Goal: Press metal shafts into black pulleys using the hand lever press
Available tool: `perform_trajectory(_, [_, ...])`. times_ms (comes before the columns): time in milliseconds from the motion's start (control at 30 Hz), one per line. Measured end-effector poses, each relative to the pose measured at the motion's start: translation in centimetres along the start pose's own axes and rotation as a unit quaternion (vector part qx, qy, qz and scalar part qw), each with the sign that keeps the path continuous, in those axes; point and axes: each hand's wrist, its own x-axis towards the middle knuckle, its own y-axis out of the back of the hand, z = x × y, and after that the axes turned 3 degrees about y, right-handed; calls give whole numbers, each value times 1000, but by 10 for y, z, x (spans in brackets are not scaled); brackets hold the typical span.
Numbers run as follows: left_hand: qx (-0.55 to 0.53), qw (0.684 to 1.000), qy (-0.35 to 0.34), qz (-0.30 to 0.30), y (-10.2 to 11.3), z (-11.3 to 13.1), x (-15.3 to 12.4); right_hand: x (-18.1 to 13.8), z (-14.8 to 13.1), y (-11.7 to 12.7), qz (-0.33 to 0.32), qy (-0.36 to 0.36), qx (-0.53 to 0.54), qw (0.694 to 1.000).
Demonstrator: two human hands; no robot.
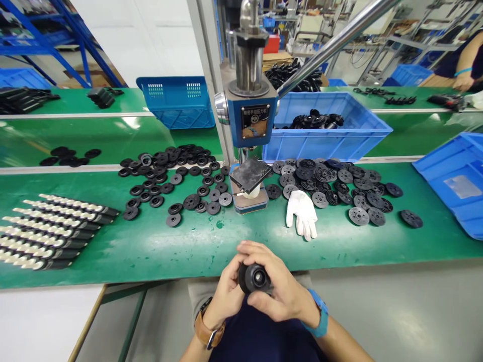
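Observation:
Both of my hands are wrapped round a black round plastic part (pixel 258 277) with a hollow, stepped end facing up, just in front of the table edge. My left hand (pixel 231 286) grips its left side; my right hand (pixel 277 284) closes over its top and right side. Beyond them stands a blue hand press (pixel 251 113), with a flat black block (pixel 249 174) lying tilted over a white piece on its base (pixel 249 205). A white glove (pixel 302 213) lies on the green table (pixel 196 249) to the right of the press.
Small black discs (pixel 156 188) lie scattered left of the press, larger flat black discs (pixel 358 216) to its right. Rows of black-and-white stacked parts (pixel 56 231) sit at far left. Blue bins (pixel 320 143) stand behind and at right. The press lever (pixel 335 45) slants up rightward. Another person's hand (pixel 463 81) is at upper right.

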Motion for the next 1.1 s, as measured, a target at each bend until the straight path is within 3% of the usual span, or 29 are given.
perform_trajectory(200, [159, 986, 36, -35, 8, 15, 4, 4, 6, 21, 60, -124, 82, 987])
perform_trajectory(400, [224, 971, 56, -54, -4, 27, -2, 13, 4, 16, 6, -115, 128, 985])
perform_trajectory(833, [250, 967, 39, -28, -11, 29, -9, 3, 5, -4, 80, -154, 53, 983])
perform_trajectory(1100, [268, 963, 16, -35, -5, 23, -9, 3, 9, -1, 36, -157, 97, 982])
